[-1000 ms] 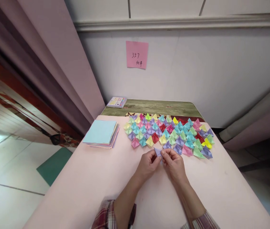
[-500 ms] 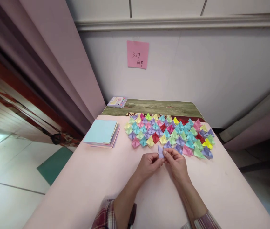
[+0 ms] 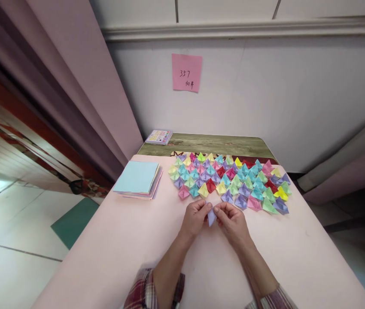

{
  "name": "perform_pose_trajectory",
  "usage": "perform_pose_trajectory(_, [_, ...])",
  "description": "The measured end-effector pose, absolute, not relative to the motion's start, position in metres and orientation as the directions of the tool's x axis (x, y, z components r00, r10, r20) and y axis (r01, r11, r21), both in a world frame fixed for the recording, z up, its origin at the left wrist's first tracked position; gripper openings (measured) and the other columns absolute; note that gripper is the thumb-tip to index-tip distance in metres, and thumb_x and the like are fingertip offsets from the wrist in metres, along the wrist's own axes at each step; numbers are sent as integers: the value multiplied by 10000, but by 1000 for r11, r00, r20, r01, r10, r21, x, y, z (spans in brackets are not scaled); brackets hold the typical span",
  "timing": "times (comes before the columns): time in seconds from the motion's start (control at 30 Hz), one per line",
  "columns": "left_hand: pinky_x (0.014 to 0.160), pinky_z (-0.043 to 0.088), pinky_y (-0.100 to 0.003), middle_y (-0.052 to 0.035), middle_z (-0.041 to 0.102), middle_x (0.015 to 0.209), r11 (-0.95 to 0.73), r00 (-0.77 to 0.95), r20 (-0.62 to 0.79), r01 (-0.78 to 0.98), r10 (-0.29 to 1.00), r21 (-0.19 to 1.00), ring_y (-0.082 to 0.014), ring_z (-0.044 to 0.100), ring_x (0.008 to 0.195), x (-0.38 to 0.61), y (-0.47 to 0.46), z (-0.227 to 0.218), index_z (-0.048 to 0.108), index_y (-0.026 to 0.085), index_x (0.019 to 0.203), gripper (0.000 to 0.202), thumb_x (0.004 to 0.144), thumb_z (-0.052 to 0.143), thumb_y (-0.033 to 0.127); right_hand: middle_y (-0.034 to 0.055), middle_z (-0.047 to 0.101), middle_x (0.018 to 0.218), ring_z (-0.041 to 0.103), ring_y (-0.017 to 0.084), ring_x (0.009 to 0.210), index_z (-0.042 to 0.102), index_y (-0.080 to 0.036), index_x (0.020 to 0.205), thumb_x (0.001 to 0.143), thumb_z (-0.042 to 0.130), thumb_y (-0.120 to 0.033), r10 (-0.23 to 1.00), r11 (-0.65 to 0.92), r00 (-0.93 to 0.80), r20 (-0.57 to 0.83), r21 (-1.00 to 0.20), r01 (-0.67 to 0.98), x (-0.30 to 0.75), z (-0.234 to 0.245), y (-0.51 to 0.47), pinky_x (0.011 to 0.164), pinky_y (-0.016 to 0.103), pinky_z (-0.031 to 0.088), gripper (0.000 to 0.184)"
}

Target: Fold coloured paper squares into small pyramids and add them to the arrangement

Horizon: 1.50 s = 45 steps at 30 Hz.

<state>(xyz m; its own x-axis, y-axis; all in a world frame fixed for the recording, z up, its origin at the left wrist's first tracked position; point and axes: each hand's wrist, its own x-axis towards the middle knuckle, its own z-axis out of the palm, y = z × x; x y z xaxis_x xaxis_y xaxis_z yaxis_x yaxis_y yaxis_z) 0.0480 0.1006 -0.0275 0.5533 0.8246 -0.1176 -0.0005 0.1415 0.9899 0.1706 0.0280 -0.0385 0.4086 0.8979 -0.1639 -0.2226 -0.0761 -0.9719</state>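
Observation:
A small folded piece of lilac paper (image 3: 211,217) is pinched between both hands, its pointed end hanging down toward me. My left hand (image 3: 194,219) is closed on its left side, thumb against the upper edge. On the right side, my right hand (image 3: 234,221) grips it between thumb and fingers. Part of the paper is hidden by the fingertips. Just beyond the hands, many small folded paper boats (image 3: 234,189) in many colours stand close together in rows on the pale pink table covering (image 3: 144,236).
A stack of square coloured paper (image 3: 137,177), light blue on top, lies left of the boats. Farther back, a printed packet (image 3: 159,137) rests on the wood-patterned table end (image 3: 217,142). A pink note (image 3: 187,73) is stuck to the wall behind.
The lilac paper has been turned, so its point, upward before, is now downward. Both hands have shifted slightly left and remain closed on it.

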Motion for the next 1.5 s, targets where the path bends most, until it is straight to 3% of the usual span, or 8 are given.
perform_pose_trajectory(0.23, [535,325,-244,31,438,541,-54,491,3,91,871,994,-108,409,539,47,101,-24,446,180,561,446,884,518,480,-28,563,557,464,104,486,636,-177,739,717,753,-512,912,-95,367,-185,-963,-252,169,-43,28,472,221,350,355])
perform_pose_trajectory(0.37, [532,345,-236,34,456,555,14,474,-24,25,880,1000,-103,428,532,48,100,-25,483,179,603,429,865,538,514,-28,562,559,473,103,489,631,-178,743,704,762,-518,905,-91,376,-200,-953,-288,170,-42,29,468,216,352,367])
perform_pose_trajectory(0.57, [527,360,-220,11,555,642,249,487,-128,-193,864,949,-84,476,530,48,102,-25,595,156,738,340,826,608,484,-32,563,564,481,96,505,641,-185,734,681,786,-499,834,-27,511,-209,-940,-340,174,-36,30,503,208,386,350])
perform_pose_trajectory(0.87, [540,340,-224,16,554,625,225,512,-117,-154,851,962,-78,446,532,47,102,-22,681,138,773,245,798,660,381,-27,584,590,497,98,526,650,-187,778,703,782,-480,812,-2,557,-174,-955,-296,174,-40,30,519,211,403,330])
perform_pose_trajectory(1.03, [538,342,-224,14,558,643,226,536,-112,-153,837,962,-78,449,538,48,102,-22,667,137,776,233,796,666,370,-25,568,594,491,107,523,636,-183,796,753,732,-489,798,-2,596,-87,-990,-142,174,-38,28,508,220,400,324])
perform_pose_trajectory(1.3, [562,369,-203,23,563,686,163,540,-50,-163,840,973,-76,480,589,50,101,-23,601,144,766,262,693,782,319,-1,645,728,574,132,627,652,-189,822,840,645,-419,710,6,648,277,-922,387,170,-38,23,607,236,464,231])
perform_pose_trajectory(1.5, [423,259,-190,86,445,478,347,665,-178,-130,725,929,-52,363,410,52,98,-20,610,148,827,335,671,794,380,-2,655,732,585,125,617,647,-192,826,864,630,-377,695,22,640,329,-899,438,170,-40,23,604,230,476,189])
